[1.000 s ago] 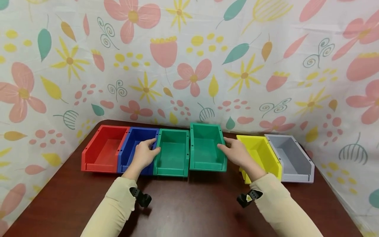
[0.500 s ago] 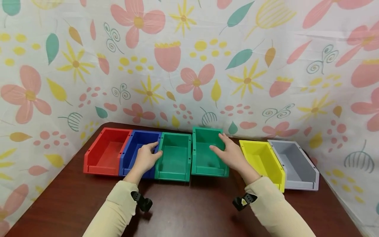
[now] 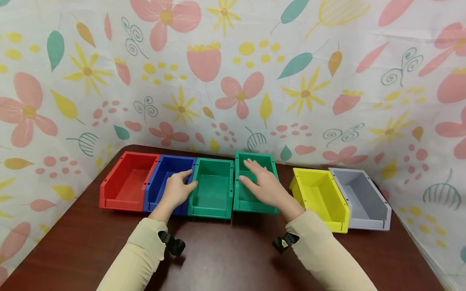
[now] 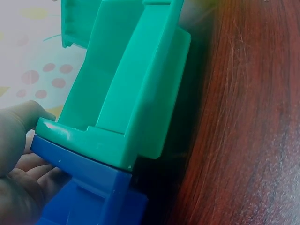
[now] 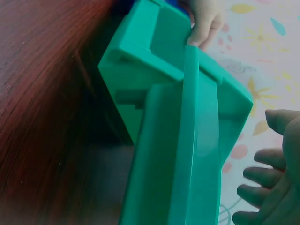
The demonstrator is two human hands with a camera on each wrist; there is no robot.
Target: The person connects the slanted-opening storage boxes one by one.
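In the head view, my left hand (image 3: 175,190) pinches the side walls where a blue bin (image 3: 162,176) meets the left green bin (image 3: 211,194). The left wrist view shows the thumb at the rim of that green bin (image 4: 110,140), fingers inside the blue bin (image 4: 79,161). Over the right green bin (image 3: 251,205) is my right hand (image 3: 267,188), fingers straight and spread, holding nothing. That bin stands slightly farther back than the left green one, a narrow gap between their fronts. In the right wrist view, the right hand (image 5: 276,178) is apart from the green bin (image 5: 192,154).
A red bin (image 3: 131,182) stands left of the blue one. To the right, a yellow bin (image 3: 322,198) and a grey bin (image 3: 364,202) stand side by side, separated from the green bins by bare table (image 3: 218,254). A flowered cloth (image 3: 233,81) hangs behind.
My right hand has let go of the right green bin's right wall and moved left over that bin, fingers spreading. The left hand keeps its hold.
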